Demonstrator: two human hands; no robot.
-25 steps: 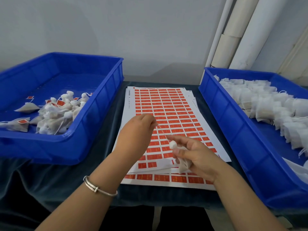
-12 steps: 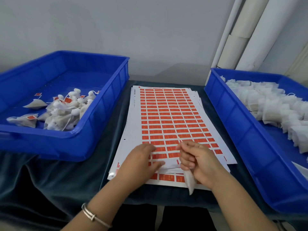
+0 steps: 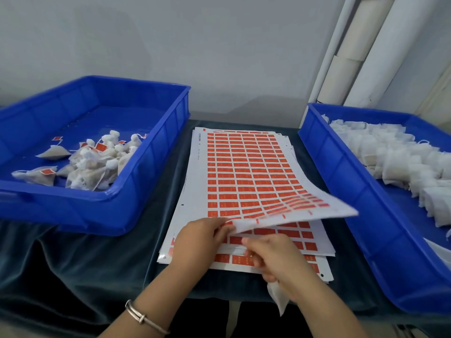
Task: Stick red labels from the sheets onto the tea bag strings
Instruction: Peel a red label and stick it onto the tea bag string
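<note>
Left hand [image 3: 200, 240] fingers pinch the near edge of the top label sheet [image 3: 246, 176], glossy white paper gridded with red rectangular labels, right corner curled up off the stack mid-desk; right hand [image 3: 275, 259] fingers grip a limp white mesh tea bag [image 3: 277, 297].

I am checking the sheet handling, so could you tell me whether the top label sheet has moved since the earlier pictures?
Yes. The top label sheet has had its near edge lifted off the stack by the left hand.
</note>
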